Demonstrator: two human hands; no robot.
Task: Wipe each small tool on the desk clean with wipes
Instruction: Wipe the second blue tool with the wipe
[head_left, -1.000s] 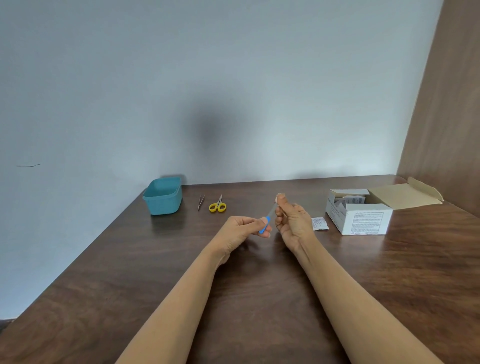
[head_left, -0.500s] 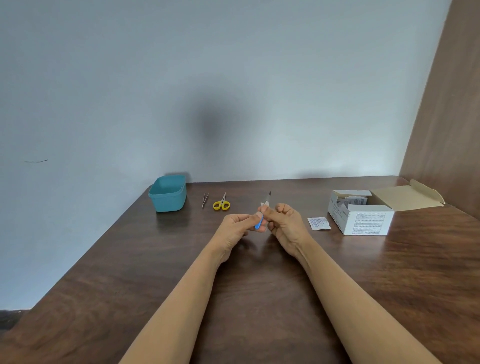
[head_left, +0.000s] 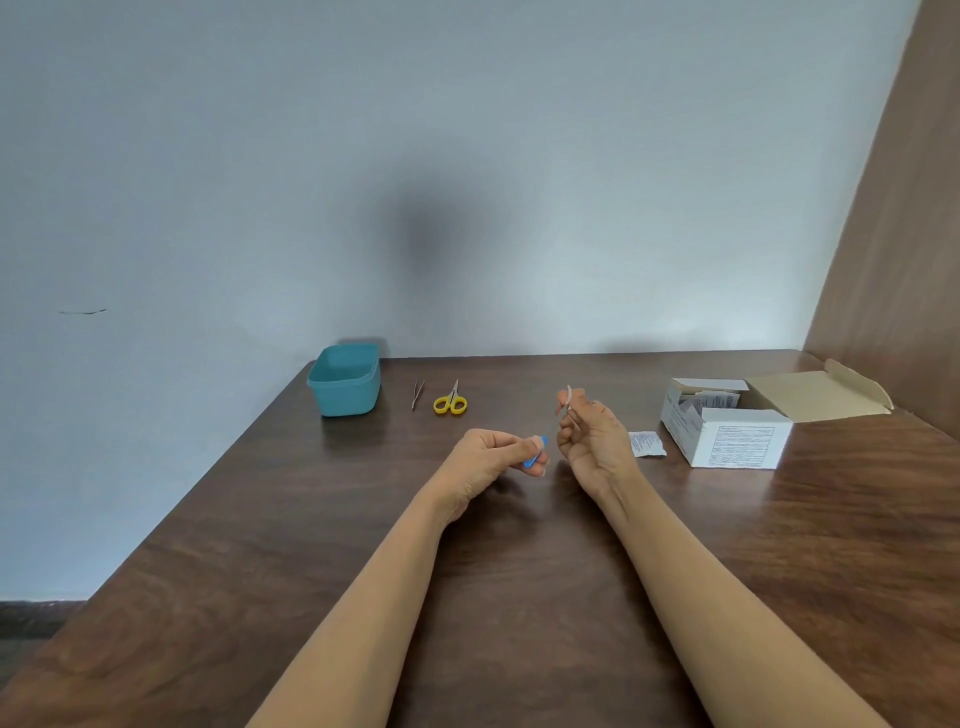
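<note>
The left hand (head_left: 493, 460) is pinching the blue-handled tool (head_left: 534, 456), just left of the wipe box (head_left: 727, 441). The right hand (head_left: 589, 439) is pinching a wipe (head_left: 569, 397) round its thin tip. Farther left of the box, the scissors (head_left: 451, 402) and tweezers (head_left: 417, 394) are lying flat, probably waiting their turn.

**Occlusions and cut-offs**

slim blue-handled metal tool (head_left: 536, 454): handle mostly under left hand (head_left: 491, 460) fingers, tip buried in right hand (head_left: 592, 439); shaft too thin and blurred to identify; white wipe (head_left: 569, 397) shows only as a sliver above the right fingers; small steel tweezers (head_left: 417, 394) too small for detail; sachets (head_left: 709, 401) half hidden by open white cardboard box (head_left: 727, 441) walls; forearms (head_left: 363, 597) cut by bottom edge
</note>
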